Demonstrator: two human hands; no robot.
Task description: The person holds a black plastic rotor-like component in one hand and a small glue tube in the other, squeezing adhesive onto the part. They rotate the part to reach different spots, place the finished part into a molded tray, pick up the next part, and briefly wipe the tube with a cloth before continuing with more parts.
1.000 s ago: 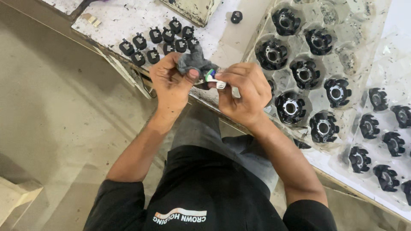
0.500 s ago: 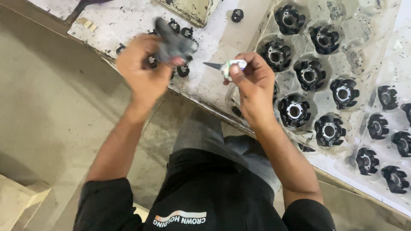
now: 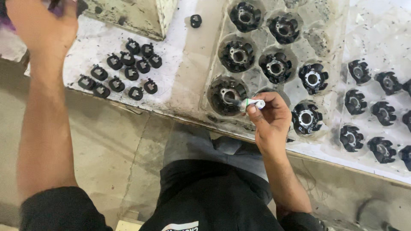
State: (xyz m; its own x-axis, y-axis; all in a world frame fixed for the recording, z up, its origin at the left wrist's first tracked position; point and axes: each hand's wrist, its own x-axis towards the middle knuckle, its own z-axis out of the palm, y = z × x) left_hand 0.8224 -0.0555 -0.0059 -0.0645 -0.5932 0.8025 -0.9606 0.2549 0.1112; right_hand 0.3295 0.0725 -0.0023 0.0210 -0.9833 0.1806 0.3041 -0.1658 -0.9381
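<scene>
Hands have separated: our left hand (image 3: 40, 25) has swung to the desk's (image 3: 188, 85) far corner, grip unreadable; our right hand (image 3: 269, 122) pinches the small tube (image 3: 250, 103), tip against a trayed black round part (image 3: 227, 95).

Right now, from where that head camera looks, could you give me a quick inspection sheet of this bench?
Surface: white bench, stained with dark grime and specks.
Job's things: small tube with a dark tip, pointed at a black round part in a clear moulded tray; more round parts fill the tray's cups and a second tray.
Clutter: a cluster of small black clips on the bench, one loose piece further back, a grimy box.
Grippers: right hand grips the tube; left hand is raised at the frame's top edge, what it holds is cut off.
Cables: nothing seen.
Surroundings: bare concrete floor below the bench.
</scene>
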